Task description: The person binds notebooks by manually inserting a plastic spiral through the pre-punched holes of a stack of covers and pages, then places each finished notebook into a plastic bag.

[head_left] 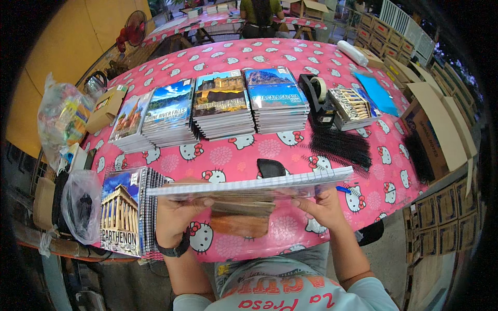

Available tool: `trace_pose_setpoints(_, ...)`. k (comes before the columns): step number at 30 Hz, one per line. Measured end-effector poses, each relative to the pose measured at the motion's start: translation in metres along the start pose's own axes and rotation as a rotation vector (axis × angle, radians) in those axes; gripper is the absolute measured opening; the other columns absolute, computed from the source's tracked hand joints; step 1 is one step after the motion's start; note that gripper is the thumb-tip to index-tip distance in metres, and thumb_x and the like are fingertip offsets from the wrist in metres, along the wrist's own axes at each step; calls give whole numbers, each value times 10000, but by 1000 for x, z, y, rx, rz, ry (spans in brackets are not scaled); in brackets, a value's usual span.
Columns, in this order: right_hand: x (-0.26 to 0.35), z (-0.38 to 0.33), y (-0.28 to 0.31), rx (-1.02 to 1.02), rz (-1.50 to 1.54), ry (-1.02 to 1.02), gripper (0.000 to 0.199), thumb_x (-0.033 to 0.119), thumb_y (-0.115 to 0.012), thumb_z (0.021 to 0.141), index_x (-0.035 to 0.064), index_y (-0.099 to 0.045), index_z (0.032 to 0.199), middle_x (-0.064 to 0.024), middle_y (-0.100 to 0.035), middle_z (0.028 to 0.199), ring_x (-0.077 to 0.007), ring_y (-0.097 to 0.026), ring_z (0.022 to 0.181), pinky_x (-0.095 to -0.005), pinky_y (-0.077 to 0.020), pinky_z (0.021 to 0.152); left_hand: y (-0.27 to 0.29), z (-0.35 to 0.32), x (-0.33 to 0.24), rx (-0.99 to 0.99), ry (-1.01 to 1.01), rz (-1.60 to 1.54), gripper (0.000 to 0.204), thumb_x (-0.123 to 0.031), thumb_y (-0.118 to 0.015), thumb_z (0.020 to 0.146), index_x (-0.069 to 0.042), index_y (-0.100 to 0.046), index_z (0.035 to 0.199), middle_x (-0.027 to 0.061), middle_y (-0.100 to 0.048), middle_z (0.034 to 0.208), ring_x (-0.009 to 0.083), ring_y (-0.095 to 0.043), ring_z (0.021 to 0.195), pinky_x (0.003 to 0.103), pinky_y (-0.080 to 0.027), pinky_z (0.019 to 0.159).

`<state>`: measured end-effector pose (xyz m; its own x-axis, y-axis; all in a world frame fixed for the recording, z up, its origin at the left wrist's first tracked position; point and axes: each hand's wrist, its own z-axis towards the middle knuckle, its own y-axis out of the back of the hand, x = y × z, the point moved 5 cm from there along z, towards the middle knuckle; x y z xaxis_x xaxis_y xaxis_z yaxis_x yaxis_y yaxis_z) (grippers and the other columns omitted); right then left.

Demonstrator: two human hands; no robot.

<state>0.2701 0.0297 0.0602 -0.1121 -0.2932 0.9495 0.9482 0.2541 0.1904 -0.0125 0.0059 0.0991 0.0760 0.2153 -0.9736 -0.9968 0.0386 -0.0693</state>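
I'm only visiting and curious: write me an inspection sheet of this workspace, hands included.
Surface: glossy pink table cover printed with white cats.
Job's things: flat, white-edged paper block, held edge-on above the cover; four stacks of photo-covered notebooks in a row beyond it.
Clutter: black tape dispenser, loose black wire coils, crumpled clear plastic bag.
Hands: bare left hand and bare right hand grip the block, one towards each end.
Cables: nothing clearly seen.
Surroundings: red round fan, brown cardboard boxes, another person beyond the table.
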Motion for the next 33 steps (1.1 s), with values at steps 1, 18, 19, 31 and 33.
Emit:
trace_pose_setpoints(1, 0, -3, -3, 2, -4, 28, 252, 55, -703, 743, 42, -662, 992, -48, -676, 921, -127, -607, 872, -297, -462, 791, -2, 4, 2, 18, 27, 10, 250, 75, -712, 686, 9, -651, 920, 70, -662, 880, 129, -614, 793, 268, -494, 726)
trace_pose_setpoints(18, -10, 12, -62, -64, 342, -48, 284, 194, -584, 879, 13, -560, 1097, -62, -594, 1021, -152, -574, 954, -297, -440, 842, 9, 0, 73, -452, -26, -108, 296, -223, -558, 883, -23, -510, 1096, 56, -571, 913, 101, -510, 788, 211, -391, 700)
trace_pose_setpoints(19, -11, 15, -57, -66, 306, -38, 279, 194, -588, 875, 14, -563, 1088, -67, -602, 1013, -161, -579, 953, -296, -441, 842, 12, 1, 75, -473, -66, -118, 284, -222, -546, 891, -20, -516, 1088, 53, -574, 903, 94, -511, 771, 202, -389, 675)
trace_pose_setpoints(31, -68, 31, 95, -365, -860, 121, 324, 70, -606, 784, 46, -571, 1105, -175, -565, 930, -369, -539, 877, -423, -452, 771, -8, -2, 51, -682, -208, -44, 445, -262, -515, 899, 8, -436, 1244, 147, -550, 1150, 198, -514, 1021, 339, -341, 933)
trace_pose_setpoints(33, -8, 33, 72, -367, -768, 100, 331, 42, -582, 800, 49, -556, 1130, -172, -570, 921, -373, -544, 882, -432, -452, 756, -27, -14, 25, -773, -513, 445, 529, -291, -563, 866, -11, -407, 1287, 165, -507, 1234, 246, -488, 1117, 431, -257, 1037)
